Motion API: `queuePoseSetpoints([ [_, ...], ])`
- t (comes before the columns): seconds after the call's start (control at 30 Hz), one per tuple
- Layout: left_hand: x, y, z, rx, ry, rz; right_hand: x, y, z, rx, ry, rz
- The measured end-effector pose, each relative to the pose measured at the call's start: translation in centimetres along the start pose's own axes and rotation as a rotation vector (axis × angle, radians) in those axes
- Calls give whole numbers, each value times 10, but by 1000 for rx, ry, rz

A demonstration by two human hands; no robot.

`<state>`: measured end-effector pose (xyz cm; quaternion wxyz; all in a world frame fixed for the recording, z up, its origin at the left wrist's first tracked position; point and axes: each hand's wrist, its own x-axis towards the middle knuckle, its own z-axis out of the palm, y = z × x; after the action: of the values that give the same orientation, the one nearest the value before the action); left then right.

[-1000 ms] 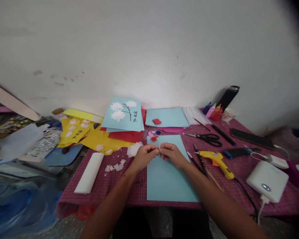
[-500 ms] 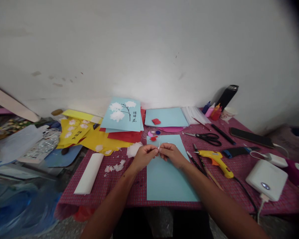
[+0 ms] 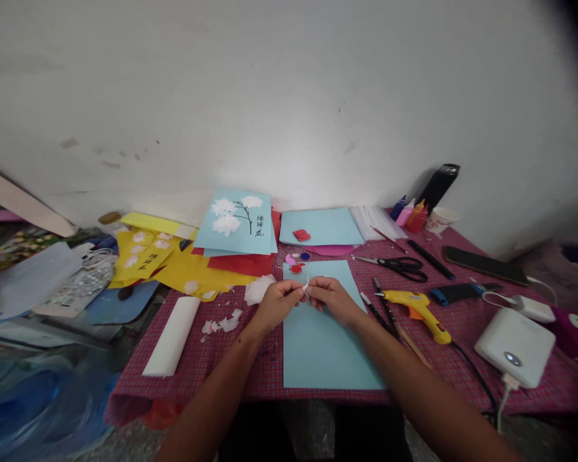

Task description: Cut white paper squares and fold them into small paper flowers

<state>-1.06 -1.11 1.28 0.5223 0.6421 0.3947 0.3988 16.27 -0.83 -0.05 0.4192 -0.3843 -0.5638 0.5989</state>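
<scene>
My left hand [image 3: 278,301] and my right hand [image 3: 331,298] meet fingertip to fingertip above the top of a light blue paper sheet [image 3: 322,343]. Together they pinch a tiny white paper scrap [image 3: 306,285] between thumbs and forefingers. Small red, pink and blue paper circles [image 3: 295,261] lie just beyond the sheet's upper left corner. A crumpled white tissue piece [image 3: 259,287] rests left of my left hand.
A yellow glue gun [image 3: 417,307], black scissors [image 3: 397,264], pens, a phone [image 3: 485,265] and a white power bank [image 3: 515,346] lie to the right. A blue card with white flowers [image 3: 238,221], yellow and red papers and a white roll [image 3: 172,333] sit at left.
Both hands keep pinching the white scrap in almost the same place. The scrap has tilted slightly between the fingertips. The camera view has shifted a little.
</scene>
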Motion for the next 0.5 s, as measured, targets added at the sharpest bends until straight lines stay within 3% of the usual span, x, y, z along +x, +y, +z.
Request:
queuePoseSetpoints([
  [0.17, 0, 2, 0, 16, 47, -8, 1, 2, 0, -5, 12, -1],
  [0.33, 2, -3, -1, -94, 143, -62, 2, 2, -2, 59, 208, -50],
  [0.5, 3, -7, -3, -153, 143, -83, 1, 0, 1, 17, 73, -21],
])
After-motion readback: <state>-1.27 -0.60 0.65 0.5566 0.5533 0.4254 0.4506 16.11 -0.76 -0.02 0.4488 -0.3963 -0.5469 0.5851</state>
